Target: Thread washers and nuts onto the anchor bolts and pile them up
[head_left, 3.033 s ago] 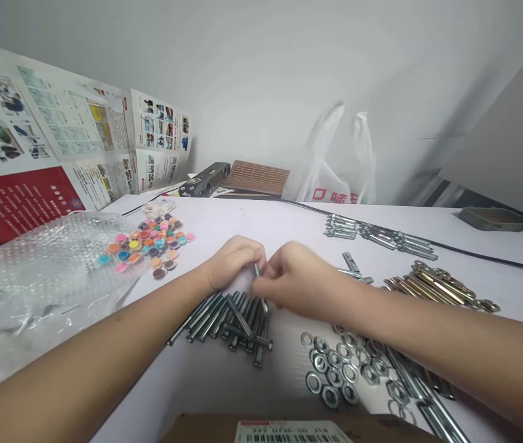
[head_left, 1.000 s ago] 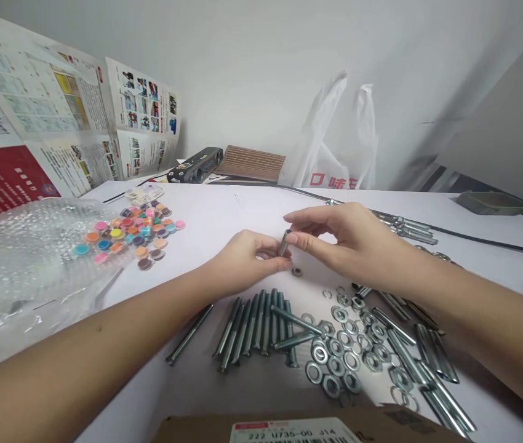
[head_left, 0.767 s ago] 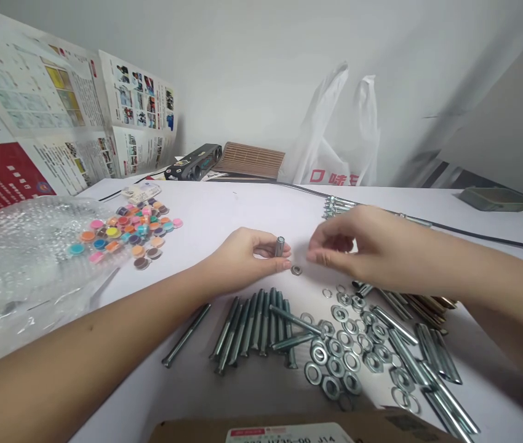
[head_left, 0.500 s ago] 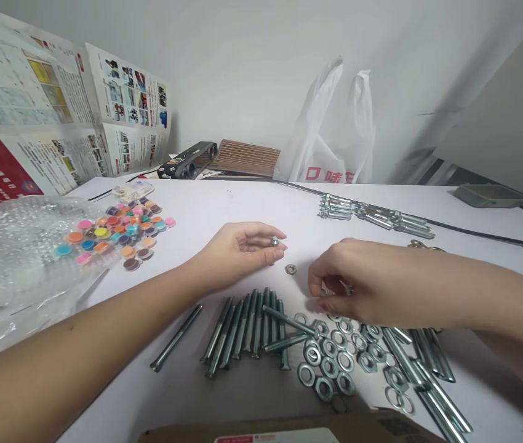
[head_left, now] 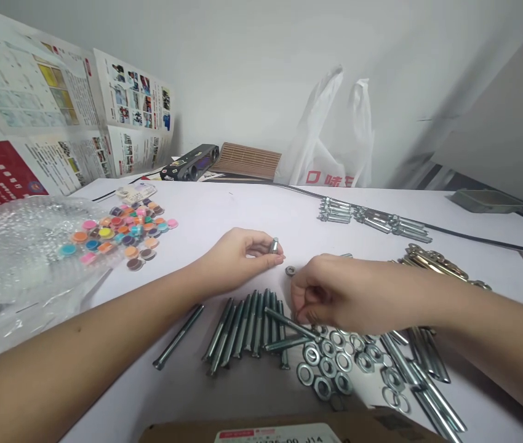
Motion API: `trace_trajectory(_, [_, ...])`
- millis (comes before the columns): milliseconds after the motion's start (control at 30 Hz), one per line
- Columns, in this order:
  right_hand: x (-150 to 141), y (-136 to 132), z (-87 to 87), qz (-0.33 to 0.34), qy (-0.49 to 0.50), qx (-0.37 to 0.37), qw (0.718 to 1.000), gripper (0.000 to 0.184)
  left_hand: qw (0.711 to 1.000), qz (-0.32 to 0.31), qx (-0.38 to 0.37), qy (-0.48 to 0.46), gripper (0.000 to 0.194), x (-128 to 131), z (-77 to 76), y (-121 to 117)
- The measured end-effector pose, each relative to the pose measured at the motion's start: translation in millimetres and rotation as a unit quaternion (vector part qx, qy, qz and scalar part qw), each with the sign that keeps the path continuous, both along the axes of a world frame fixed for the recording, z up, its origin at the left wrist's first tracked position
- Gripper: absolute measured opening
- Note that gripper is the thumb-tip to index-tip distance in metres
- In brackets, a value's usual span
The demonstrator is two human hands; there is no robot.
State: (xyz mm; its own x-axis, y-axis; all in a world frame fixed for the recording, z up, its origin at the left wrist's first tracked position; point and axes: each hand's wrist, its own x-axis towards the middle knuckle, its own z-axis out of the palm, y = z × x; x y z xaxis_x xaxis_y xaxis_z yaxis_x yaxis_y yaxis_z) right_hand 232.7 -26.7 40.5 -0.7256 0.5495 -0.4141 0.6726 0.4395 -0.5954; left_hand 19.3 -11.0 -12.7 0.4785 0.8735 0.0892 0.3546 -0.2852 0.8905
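Note:
My left hand (head_left: pixel 243 258) is closed around a metal bolt (head_left: pixel 275 244), whose shiny end pokes up between thumb and fingers. Just right of its fingertips, a single hex nut (head_left: pixel 290 270) lies on the table. My right hand (head_left: pixel 326 292) has its fingers pinched low above the near pile, beside that nut; anything between them is hidden. Below it are loose washers and nuts (head_left: pixel 328 367). A row of cone-ended bolts (head_left: pixel 245 326) lies to their left, and one separate bolt (head_left: pixel 178 337) rests under my left forearm.
Metal sleeves (head_left: pixel 437 394) lie at the near right, with brass-coloured parts (head_left: pixel 434 261) behind my right arm. Assembled anchor bolts (head_left: pixel 375 216) lie farther back beside a black cable (head_left: pixel 464 229). Colourful paint pots (head_left: pixel 104 232) and bubble wrap (head_left: pixel 16 264) occupy the left. A cardboard box (head_left: pixel 187 431) sits in front.
My right hand has moved left, nearer the single nut and my left hand, uncovering more brass-coloured parts. My left hand still holds the bolt, which now shows a little more.

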Motion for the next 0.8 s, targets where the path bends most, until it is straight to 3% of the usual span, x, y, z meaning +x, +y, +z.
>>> trace_trajectory(100, [-5, 9, 5.4, -0.106, 0.084, -0.016, 0.991, 0.017, 1.0, -0.008, -0.006, -0.008, 0.018, 0, -2.0, 1])
trace_trajectory(200, [-15, 16, 5.3, -0.245, 0.16, 0.033, 0.956, 0.028, 1.0, -0.014, -0.006, -0.007, 0.02, 0, -1.7, 2])
trace_trajectory(267, [-21, 19, 0.7, -0.282, 0.182, 0.051, 0.941, 0.032, 1.0, -0.013, -0.006, 0.001, 0.021, 0, -0.4, 1])
trace_trajectory(400, [-28, 21, -8.7, -0.276, 0.19, 0.05, 0.941, 0.035, 1.0, -0.011, -0.006, 0.005, 0.023, -1, 0.9, 0])
trace_trajectory(533, [-20, 22, -2.7, -0.263, 0.139, 0.091, 0.95, 0.039, 1.0, -0.017, -0.004, 0.0, 0.023, -1, 0.2, 0])
trace_trajectory(700, [8, 23, 10.2, -0.118, -0.016, 0.086, 0.989, 0.036, 1.0, -0.005, -0.021, -0.01, 0.021, 0, 1.1, -1])
trace_trajectory(800, [19, 21, 8.1, -0.066, -0.08, 0.091, 0.99, 0.03, 0.999, -0.012, -0.029, -0.017, 0.021, 0, 1.2, -1])
